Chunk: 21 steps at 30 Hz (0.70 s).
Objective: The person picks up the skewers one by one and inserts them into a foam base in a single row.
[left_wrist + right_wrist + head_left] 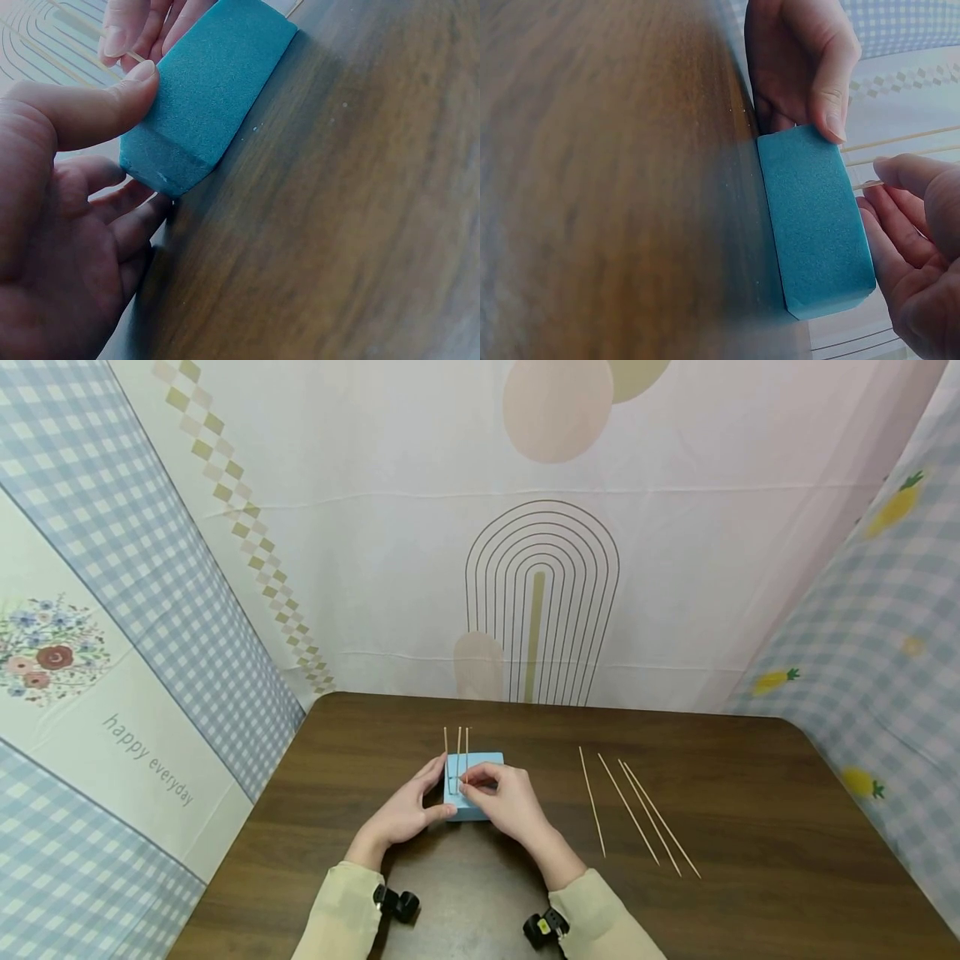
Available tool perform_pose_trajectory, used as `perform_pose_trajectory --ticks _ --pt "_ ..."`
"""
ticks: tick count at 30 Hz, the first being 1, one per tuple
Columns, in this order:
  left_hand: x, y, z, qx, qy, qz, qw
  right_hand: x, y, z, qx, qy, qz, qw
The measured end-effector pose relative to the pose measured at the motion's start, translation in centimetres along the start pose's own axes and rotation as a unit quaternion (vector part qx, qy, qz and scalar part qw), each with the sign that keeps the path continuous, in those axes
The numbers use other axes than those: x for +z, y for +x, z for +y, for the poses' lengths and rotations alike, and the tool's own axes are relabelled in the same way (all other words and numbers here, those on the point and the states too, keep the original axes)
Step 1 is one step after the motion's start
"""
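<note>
A light blue foam block [471,813] lies on the table, its long side showing teal in the left wrist view. My left hand [403,811] holds the block's left end, the thumb [139,86] on its near upper edge and the other fingers around the end and far side. Thin wooden sticks [446,742] stand upright at the block's left part. Just above the block's top, my right hand [512,802] pinches the lower part of one upright stick [467,739] between thumb and fingertips. Whether that stick's tip is in the foam is hidden by the fingers.
Several loose wooden sticks [630,810] lie slanted on the brown wooden table [787,827], right of my right hand. Patterned cloth [390,568] hangs behind the table and at both sides. A small black camera [546,928] is strapped at each wrist.
</note>
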<state>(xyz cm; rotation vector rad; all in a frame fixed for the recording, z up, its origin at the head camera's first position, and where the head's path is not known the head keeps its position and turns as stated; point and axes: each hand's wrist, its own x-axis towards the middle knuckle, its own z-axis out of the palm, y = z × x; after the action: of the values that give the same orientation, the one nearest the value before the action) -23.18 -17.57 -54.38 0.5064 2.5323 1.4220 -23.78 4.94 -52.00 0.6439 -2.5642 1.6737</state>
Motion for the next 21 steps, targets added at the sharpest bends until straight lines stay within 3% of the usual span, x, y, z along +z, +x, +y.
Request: perform_pose_trajectory --ticks 12,21 --pt "-0.1 0.1 -0.1 0.003 0.001 -0.003 1.0 -0.5 0.1 0.4 0.002 0.038 -0.031 0.9988" --pt "0.0 0.2 -0.1 0.003 0.0 -0.001 1.0 -3.2 -0.4 0.4 0.011 0.062 -0.067 0.9958"
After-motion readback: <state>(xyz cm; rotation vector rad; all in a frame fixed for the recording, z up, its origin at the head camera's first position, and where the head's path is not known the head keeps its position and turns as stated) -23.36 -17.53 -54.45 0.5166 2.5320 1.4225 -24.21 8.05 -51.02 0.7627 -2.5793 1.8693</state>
